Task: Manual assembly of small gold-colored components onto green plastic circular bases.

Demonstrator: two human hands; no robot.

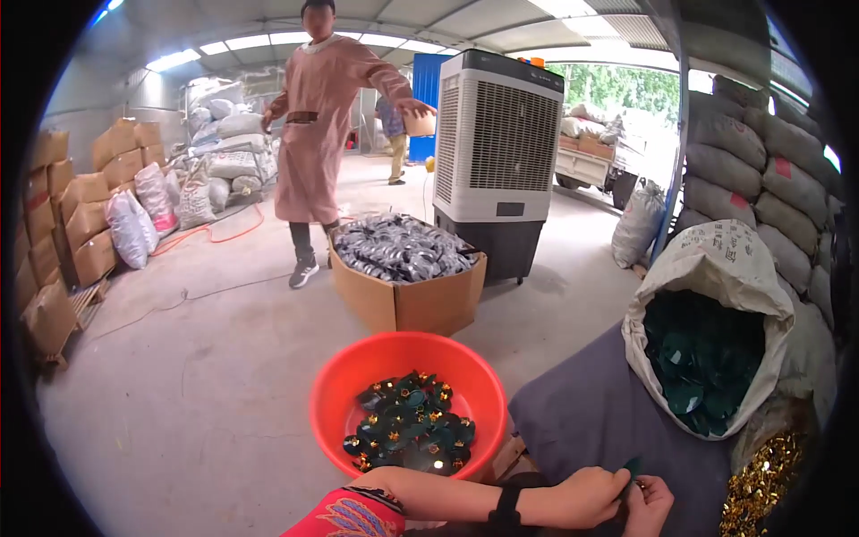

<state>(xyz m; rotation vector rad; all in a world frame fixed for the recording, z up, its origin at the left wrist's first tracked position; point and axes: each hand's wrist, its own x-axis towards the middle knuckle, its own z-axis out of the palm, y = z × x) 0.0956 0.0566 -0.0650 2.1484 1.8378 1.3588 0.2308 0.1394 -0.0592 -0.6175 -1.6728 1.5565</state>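
Lower right of frame: my left hand [582,498], fingers pinching green piece [633,466], tip up; right hand [651,507] close alongside, grip unclear, nearer gold bits [761,483].

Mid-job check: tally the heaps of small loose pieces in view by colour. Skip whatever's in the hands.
Silver-grey heap, in the cardboard box: 1
Dark green heap, in the open sack: 1
Gold heap, at lower right: 1
Mixed green-and-gold heap, in the red basin: 1
Total: 4
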